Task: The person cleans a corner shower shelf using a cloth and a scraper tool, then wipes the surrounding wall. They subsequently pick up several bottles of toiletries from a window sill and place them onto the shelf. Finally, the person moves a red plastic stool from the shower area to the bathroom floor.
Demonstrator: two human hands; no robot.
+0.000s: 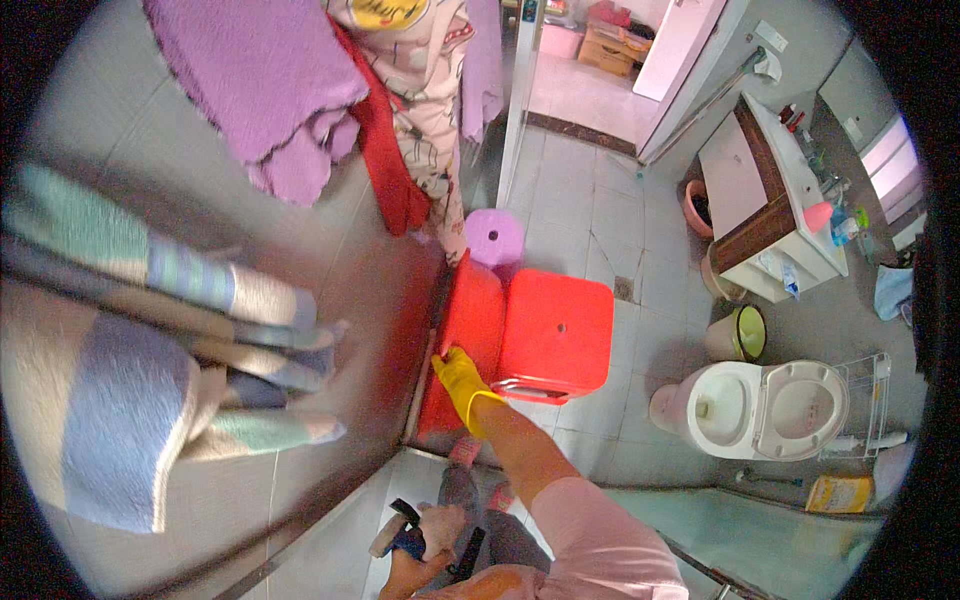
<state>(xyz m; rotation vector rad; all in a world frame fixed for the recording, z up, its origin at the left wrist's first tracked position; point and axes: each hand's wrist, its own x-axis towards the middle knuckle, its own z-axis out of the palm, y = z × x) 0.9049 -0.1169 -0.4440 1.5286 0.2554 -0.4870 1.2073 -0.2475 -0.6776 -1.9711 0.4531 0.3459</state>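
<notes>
My right hand [462, 385], in a yellow rubber glove, reaches forward with its fingers bent at a red basin-like plastic thing [473, 305], which stands against the wall. Right beside that thing is a red square plastic stool [562, 325] with a small hole in its top. Low in the view, close to my body, is my left hand [440, 530], without a yellow glove. Dark blue and black items lie around its wrist and fingers. Blur and small size keep me from telling whether it holds anything.
A round purple stool [494, 236] stands behind the red things. Towels [130, 410] hang at left, with purple cloth [265, 75] and clothes [425, 120] farther back. At right are an open toilet [725, 405], a bin [738, 333] and a washbasin cabinet [770, 190]. A doorway [590, 90] opens at the back.
</notes>
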